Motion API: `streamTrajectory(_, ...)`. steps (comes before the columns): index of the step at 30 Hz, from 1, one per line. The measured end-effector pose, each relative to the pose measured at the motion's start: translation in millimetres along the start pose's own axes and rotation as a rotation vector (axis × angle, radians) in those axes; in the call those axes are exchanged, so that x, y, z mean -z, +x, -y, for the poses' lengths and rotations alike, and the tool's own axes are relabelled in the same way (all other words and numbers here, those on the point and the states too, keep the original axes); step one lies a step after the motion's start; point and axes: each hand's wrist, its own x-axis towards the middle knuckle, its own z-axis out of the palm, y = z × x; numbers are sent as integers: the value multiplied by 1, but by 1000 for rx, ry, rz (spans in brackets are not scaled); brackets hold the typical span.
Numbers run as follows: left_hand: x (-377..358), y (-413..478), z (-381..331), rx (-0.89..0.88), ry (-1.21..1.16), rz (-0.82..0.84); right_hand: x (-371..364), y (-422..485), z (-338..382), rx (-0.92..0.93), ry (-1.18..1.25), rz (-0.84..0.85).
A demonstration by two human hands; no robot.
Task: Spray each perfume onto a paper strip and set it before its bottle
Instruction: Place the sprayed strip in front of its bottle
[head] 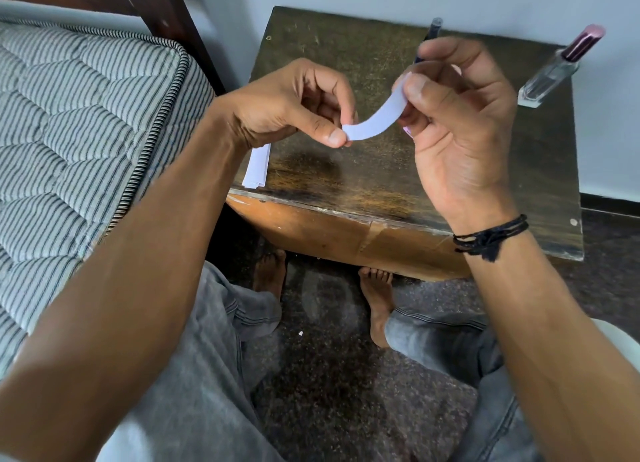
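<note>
A white paper strip bends in a curve between both hands above the small wooden table. My left hand pinches its lower end between thumb and forefinger. My right hand pinches its upper end. A clear rectangular perfume bottle with a pink cap stands at the table's far right. A slim dark bottle with a clear cap stands at the back, mostly hidden behind my right hand. A stack of spare paper strips lies at the table's left edge, partly under my left wrist.
A striped mattress with a dark wooden headboard lies close on the left. A pale wall backs the table. My knees in grey jeans and bare feet are below the table's front edge, on a dark speckled floor.
</note>
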Motion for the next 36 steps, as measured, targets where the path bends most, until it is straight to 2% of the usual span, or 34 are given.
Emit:
streamTrajectory(12,-1,0,-1,-37,-9,61,1,-1,-12,-42,-247,-119)
streamTrajectory(19,9,-6,-1,67,78,-37,2,0,-11,21,-174,-123)
streamTrajectory(25,8,-6,-2,134,169,-42,4,-1,-11,34,-119,-127)
streamTrajectory(36,14,-7,0,102,72,-72,7,1,-10,78,-67,-176)
